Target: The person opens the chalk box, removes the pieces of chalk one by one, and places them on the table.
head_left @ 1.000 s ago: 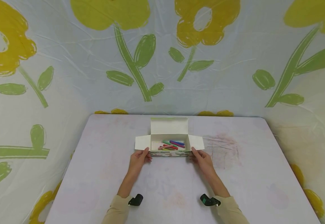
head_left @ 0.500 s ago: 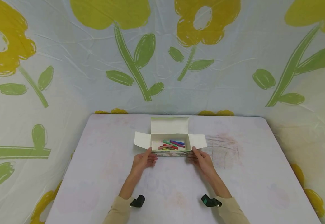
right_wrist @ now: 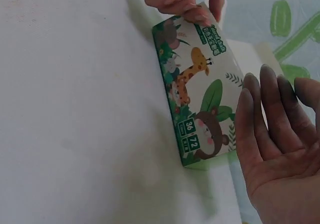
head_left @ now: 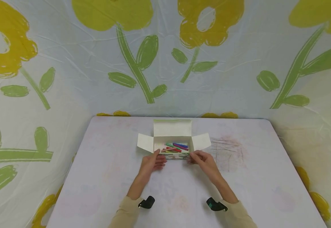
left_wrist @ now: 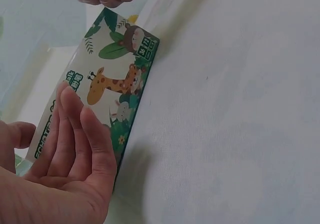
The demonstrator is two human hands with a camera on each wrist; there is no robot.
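A small white cardboard box [head_left: 186, 156] with green animal pictures on its front stands on the table, its lid raised behind and both side flaps spread out. Several coloured sticks [head_left: 173, 148], like crayons or chalks, lie loose inside. At the front wall, my left hand [head_left: 150, 164] has its thumb at the top edge and straight fingers along the printed face [left_wrist: 112, 86]. My right hand [head_left: 208, 163] is at the front right corner, thumb and forefinger close together near the edge. In the right wrist view, its fingers [right_wrist: 272, 108] are extended with darkened tips.
The pale table [head_left: 177, 202] extends around the box, with reddish and dark smudges [head_left: 228, 153] right of it. A flower-print cloth [head_left: 222, 82] hangs behind and at the sides. Each wrist wears a small black camera [head_left: 146, 202].
My left hand has moved right along the box front, away from the left corner. My right hand has shifted slightly left. Both side flaps have changed angle; the box stays in place.
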